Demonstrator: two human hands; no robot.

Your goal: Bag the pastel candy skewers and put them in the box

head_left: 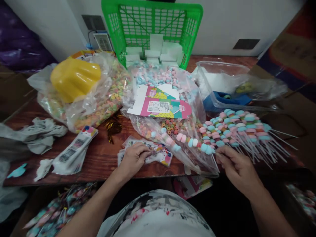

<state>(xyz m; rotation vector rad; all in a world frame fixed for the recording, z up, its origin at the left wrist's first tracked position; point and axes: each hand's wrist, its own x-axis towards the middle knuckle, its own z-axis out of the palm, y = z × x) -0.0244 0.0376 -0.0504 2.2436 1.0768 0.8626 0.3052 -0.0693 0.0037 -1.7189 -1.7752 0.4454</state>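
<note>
My right hand (237,168) pinches the stick end of a candy skewer (195,142), strung with pink, blue and white pieces. The skewer points left over a clear bag of ring candies (170,126). My left hand (134,158) is closed, its fingertips at the edge of a printed plastic sleeve (158,154) in a small pile on the table. Right of the clear bag lies a heap of finished candy skewers (234,128), their white sticks pointing toward the right and front.
A green basket (153,19) with white cards stands behind. Printed cardboard (160,105) lies on the candy bags. At left are a yellow tub (75,79) on a candy bag and a stack of sleeves (75,151); at right, a clear plastic bin (222,82). Wrapped candies (56,210) sit below the table edge.
</note>
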